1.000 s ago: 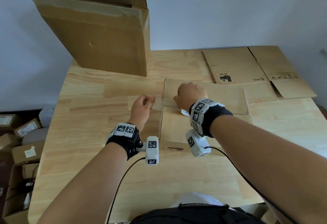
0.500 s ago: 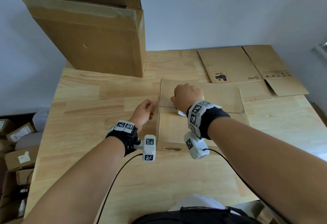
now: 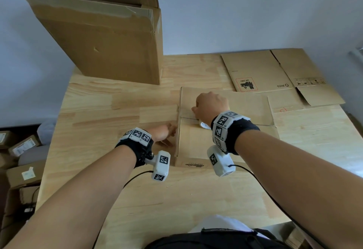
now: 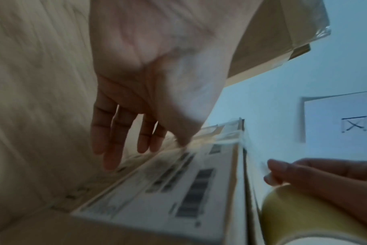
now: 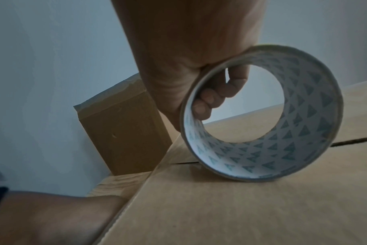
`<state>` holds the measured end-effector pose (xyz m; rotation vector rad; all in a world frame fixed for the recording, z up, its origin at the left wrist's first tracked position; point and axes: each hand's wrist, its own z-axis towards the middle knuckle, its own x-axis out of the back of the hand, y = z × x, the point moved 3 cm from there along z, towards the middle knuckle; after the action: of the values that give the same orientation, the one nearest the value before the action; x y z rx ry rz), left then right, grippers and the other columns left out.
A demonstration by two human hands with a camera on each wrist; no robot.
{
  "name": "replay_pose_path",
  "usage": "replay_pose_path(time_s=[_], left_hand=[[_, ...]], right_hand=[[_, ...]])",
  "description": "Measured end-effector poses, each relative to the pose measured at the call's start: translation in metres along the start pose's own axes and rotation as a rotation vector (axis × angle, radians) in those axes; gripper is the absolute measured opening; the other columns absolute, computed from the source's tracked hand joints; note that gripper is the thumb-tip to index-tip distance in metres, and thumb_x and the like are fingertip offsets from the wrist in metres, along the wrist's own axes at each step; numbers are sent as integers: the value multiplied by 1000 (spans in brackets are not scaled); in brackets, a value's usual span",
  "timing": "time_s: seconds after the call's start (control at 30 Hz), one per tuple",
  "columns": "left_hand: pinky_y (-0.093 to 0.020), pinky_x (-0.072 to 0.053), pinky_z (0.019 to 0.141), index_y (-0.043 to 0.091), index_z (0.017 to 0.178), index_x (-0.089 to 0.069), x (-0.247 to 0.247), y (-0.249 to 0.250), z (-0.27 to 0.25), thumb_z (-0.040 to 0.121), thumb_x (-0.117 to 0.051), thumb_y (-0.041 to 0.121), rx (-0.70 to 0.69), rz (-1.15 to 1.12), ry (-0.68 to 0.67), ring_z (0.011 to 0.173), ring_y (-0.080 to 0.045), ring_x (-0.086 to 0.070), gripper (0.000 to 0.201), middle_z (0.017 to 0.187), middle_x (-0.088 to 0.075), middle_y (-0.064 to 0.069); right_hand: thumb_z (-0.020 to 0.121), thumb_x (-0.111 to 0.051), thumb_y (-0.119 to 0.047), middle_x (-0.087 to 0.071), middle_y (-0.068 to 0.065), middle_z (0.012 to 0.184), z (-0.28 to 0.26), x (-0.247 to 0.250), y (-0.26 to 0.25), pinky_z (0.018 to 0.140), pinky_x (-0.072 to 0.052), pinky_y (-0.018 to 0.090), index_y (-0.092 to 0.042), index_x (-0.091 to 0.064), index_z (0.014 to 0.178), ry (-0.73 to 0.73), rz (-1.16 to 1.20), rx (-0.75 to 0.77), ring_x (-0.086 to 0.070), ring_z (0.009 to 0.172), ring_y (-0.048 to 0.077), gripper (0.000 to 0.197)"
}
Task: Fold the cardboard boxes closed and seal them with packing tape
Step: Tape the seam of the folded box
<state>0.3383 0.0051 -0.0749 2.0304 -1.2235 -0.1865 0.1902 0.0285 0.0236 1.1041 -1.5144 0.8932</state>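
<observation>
A closed cardboard box (image 3: pixel 194 142) stands mid-table, its top flaps meeting at a seam (image 5: pixel 356 139). My right hand (image 3: pixel 211 105) grips a packing tape roll (image 5: pixel 310 107), fingers (image 5: pixel 216 97) through its core. The roll rests on the box top at the left end of the seam. My left hand (image 3: pixel 164 134) is low against the box's left side. Its fingers (image 4: pixel 115 140) are straight and lie against the labelled side wall (image 4: pixel 178 190). The thumb presses clear tape near the top edge. The tape roll (image 4: pixel 293 212) shows yellowish in the left wrist view.
A tall stack of flattened cardboard (image 3: pixel 110 42) leans on the wall at the back left. Flat unfolded boxes (image 3: pixel 275 75) lie at the back right of the wooden table (image 3: pixel 117 111). Small parcels (image 3: pixel 21 146) sit on the floor to the left.
My left hand, curled at the box's top left edge before, has dropped down the left side with fingers straightened. The right hand and roll stay at the seam.
</observation>
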Motion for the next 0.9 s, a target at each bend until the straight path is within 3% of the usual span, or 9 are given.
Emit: replay_pose_path(time_s=[0.1, 0.2, 0.3, 0.43, 0.57, 0.67, 0.77, 0.83, 0.9], left_hand=[[-24, -51, 74, 5, 112, -57, 20, 2, -2, 101, -40, 17, -108, -71, 143, 81, -15, -62, 23, 116, -62, -13], [-22, -53, 78, 0, 109, -64, 25, 13, -18, 100, -40, 7, -209, -291, 215, 87, -13, -65, 26, 104, -68, -10], [-15, -49, 71, 14, 97, -67, 13, 22, -34, 101, -43, 18, -193, -257, 104, 83, -7, -63, 24, 90, -67, 2], [-31, -40, 96, 16, 116, -60, 2, 19, -44, 98, -37, 45, -127, -118, 39, 108, -15, -55, 41, 108, -57, 7], [-33, -33, 73, 14, 81, -51, -14, 23, -56, 96, -38, 14, -181, 44, 144, 76, -20, -42, 19, 80, -47, -5], [-32, -34, 73, 9, 98, -59, -16, 29, -61, 95, -38, 8, -174, 119, 125, 76, -19, -44, 21, 82, -51, -7], [-33, -38, 75, 9, 123, -54, -19, 37, -63, 93, -35, 5, -144, 151, 169, 86, -22, -50, 36, 97, -56, -9], [-30, -43, 85, 20, 146, -32, -27, 45, -66, 92, -30, 0, -153, 216, 248, 109, -23, -53, 57, 127, -52, -2], [-31, -34, 104, 20, 153, -12, -38, 53, -71, 95, -27, 0, -170, 336, 290, 134, -25, -37, 63, 151, -32, -5]], right_hand=[[92, -50, -29, -65, 3, 86, 0, 1, 0, 64, -45, 27, -15, -67, 95, -4, -12, -1, -63, 81, 22, 22], [93, -50, -28, -65, 3, 87, -1, 1, 1, 64, -44, 27, -15, -67, 97, -7, -28, 2, -63, 82, 22, 22], [93, -50, -28, -65, 3, 89, -1, 4, 1, 65, -44, 27, -15, -67, 97, -18, -20, 4, -63, 83, 22, 21], [92, -48, -23, -65, 5, 87, -3, 6, 1, 64, -44, 27, -12, -63, 87, -39, -18, 19, -59, 77, 23, 20], [91, -43, -18, -59, 7, 89, -6, 9, 5, 66, -44, 29, -9, -57, 92, -52, 44, 33, -54, 77, 24, 16], [92, -42, -20, -60, 9, 101, -6, 13, 11, 68, -43, 31, -8, -51, 110, -39, 207, 32, -53, 82, 25, 23], [89, -44, -21, -62, 10, 101, -8, 19, 19, 73, -49, 34, -7, -55, 107, -19, 361, 63, -58, 85, 26, 26], [86, -45, -23, -66, 11, 101, -11, 20, 27, 81, -52, 39, -7, -62, 102, -30, 385, 96, -61, 90, 29, 28], [88, -46, -26, -66, 9, 105, -14, 19, 36, 85, -49, 36, -5, -65, 103, -46, 417, 120, -61, 98, 29, 32]])
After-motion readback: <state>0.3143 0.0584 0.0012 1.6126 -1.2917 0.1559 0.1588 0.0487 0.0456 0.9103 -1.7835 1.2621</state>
